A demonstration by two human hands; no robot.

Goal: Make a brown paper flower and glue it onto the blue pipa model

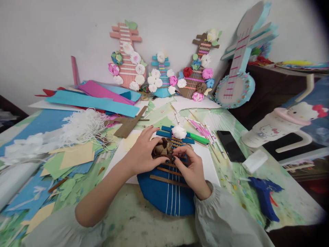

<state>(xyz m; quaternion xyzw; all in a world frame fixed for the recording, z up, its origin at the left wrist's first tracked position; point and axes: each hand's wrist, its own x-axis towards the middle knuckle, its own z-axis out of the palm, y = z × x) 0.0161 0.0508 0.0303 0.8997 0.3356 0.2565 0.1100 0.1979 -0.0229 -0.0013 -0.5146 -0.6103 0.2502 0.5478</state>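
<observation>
A blue paper lute [164, 192] lies flat in front of me, with white strings and brown strips across its body. Over its upper left part sits a brown crumpled paper flower [161, 150]. My left hand [144, 151] curves round the flower's left side, its thumb against the lower edge. At the flower's right edge, my right hand [190, 164] has thumb and fingertips pinched together, touching it. A white paper flower [179, 132] sits at the lute's neck beyond both hands. White paper [120, 163] lies under the lute.
Decorated paper lutes [125, 65] lean against the wall. Left are a heap of white string [82, 125] and paper scraps [64, 161]. On the right lie a green marker [197, 138], a phone [230, 145], a blue glue gun [264, 195] and a lidded tumbler [275, 127].
</observation>
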